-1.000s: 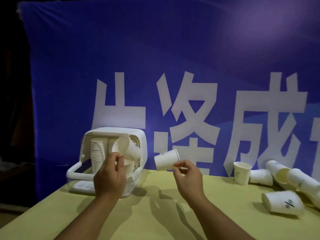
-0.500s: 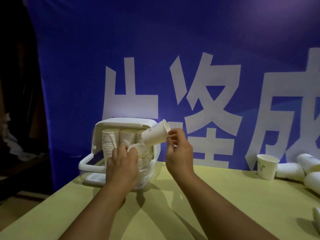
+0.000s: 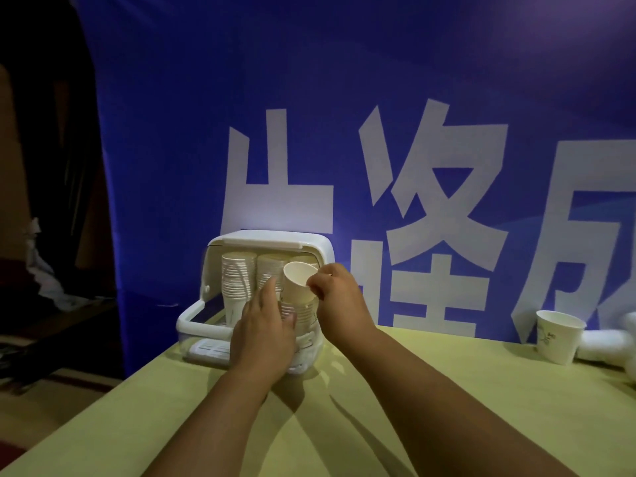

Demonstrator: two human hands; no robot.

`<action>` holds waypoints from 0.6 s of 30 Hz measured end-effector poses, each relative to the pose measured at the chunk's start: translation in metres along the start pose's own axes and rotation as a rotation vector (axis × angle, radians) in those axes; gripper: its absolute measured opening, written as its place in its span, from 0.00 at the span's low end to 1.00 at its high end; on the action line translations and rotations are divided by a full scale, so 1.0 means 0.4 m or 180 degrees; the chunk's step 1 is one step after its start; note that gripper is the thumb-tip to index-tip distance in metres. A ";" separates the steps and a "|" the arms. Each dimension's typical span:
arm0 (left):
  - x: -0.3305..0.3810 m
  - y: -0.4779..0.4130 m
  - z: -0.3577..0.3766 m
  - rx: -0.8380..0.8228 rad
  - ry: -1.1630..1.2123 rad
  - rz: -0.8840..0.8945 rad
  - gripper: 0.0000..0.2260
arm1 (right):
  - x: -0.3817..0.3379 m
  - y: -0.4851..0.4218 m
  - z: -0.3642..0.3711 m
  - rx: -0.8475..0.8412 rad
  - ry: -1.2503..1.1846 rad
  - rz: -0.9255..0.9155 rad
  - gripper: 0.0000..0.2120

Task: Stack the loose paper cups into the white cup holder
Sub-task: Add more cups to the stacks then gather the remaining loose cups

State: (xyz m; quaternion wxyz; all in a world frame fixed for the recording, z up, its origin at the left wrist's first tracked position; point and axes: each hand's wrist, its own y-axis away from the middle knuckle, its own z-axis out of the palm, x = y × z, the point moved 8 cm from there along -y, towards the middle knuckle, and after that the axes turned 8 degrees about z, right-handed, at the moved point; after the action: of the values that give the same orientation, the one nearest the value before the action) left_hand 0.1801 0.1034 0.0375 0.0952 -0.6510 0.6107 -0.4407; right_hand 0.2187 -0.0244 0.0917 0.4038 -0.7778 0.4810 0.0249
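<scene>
Right hand (image 3: 339, 297) pinches a paper cup (image 3: 298, 277), tipped over with its mouth facing the camera, just above the right stack (image 3: 305, 316) inside the white cup holder (image 3: 275, 238). The cup's long axis is well off the stack's vertical, so it likely needs turning before it nests. Left hand (image 3: 265, 327) holds nothing, fingers straight against the middle stack (image 3: 270, 268), partly blocking the opening; an upright loose cup (image 3: 557, 335) stands well off right on the tabletop (image 3: 378, 407).

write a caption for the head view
Right hand holds a paper cup at the white cup holder; left hand touches its stacks.
</scene>
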 end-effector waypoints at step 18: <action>-0.024 0.004 -0.018 0.0133 0.0094 -0.0045 0.19 | -0.005 0.050 0.097 -0.0907 0.0277 -0.0068 0.27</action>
State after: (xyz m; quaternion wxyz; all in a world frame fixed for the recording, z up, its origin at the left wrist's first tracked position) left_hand 0.1753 0.1145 0.0363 0.0966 -0.6466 0.5981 -0.4636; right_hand 0.2160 -0.0018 0.0545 0.2683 -0.8326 0.4814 0.0549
